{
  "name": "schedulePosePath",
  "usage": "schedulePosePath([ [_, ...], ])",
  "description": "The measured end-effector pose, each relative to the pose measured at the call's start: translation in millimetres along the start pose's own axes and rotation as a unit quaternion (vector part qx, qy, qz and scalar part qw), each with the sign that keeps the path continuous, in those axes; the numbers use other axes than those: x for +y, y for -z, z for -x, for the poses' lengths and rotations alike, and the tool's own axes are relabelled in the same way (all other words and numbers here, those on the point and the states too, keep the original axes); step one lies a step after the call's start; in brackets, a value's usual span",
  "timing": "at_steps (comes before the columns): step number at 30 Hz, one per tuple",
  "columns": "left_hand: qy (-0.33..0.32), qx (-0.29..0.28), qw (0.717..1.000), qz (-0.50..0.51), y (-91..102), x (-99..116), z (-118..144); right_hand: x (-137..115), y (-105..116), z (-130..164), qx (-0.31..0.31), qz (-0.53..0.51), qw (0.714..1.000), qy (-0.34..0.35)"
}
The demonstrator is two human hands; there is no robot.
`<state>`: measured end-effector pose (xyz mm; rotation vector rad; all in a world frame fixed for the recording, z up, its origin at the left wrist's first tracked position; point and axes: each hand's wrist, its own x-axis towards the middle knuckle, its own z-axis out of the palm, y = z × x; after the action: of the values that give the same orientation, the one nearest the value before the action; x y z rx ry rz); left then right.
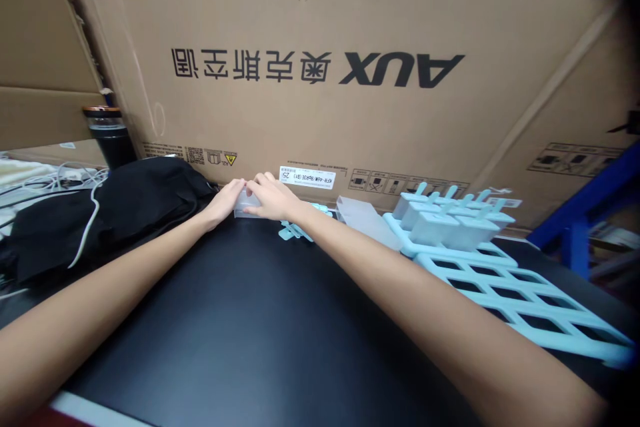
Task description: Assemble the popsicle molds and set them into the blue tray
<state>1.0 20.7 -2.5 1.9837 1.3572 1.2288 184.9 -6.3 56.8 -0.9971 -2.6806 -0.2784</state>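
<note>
Both arms reach far across a black table [240, 320]. My left hand [225, 202] and my right hand [270, 198] meet at the table's far edge and together grip a small translucent plastic mould cup [245, 203]. A light blue stick piece [295, 230] lies on the table just under my right wrist. To the right stands a light blue rack [520, 300] with open rectangular slots; several translucent moulds with blue stick tops [450, 217] sit in its far end. One more translucent cup [363, 213] lies on its side between my right arm and the rack.
A large brown cardboard box [350, 67] printed AUX stands as a wall right behind the hands. A black garment [100, 213] with a white cord lies at the left, a dark tumbler [110, 133] behind it. A blue metal frame [585, 213] stands at the right.
</note>
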Motion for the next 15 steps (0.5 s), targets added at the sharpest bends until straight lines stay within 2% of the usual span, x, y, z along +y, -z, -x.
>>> schedulePosePath([
  [3,-0.027,0.004,0.999,-0.035,1.1,3,0,2,14,7,0.013,0.026,1.000,0.005],
  [5,-0.039,0.012,0.997,-0.059,1.7,6,1,6,37,21,0.033,0.040,0.999,0.011],
  [7,-0.043,0.023,0.996,-0.076,2.1,11,5,13,67,48,0.062,0.047,0.997,0.004],
  [10,-0.079,0.068,0.986,-0.132,1.9,23,16,31,108,117,0.104,0.062,0.992,-0.039],
  [13,-0.177,0.112,0.946,-0.246,-2.0,42,30,62,123,202,0.185,0.073,0.967,-0.158],
  [15,-0.230,0.089,0.921,-0.300,-8.5,57,39,92,116,251,0.213,0.081,0.921,-0.315],
])
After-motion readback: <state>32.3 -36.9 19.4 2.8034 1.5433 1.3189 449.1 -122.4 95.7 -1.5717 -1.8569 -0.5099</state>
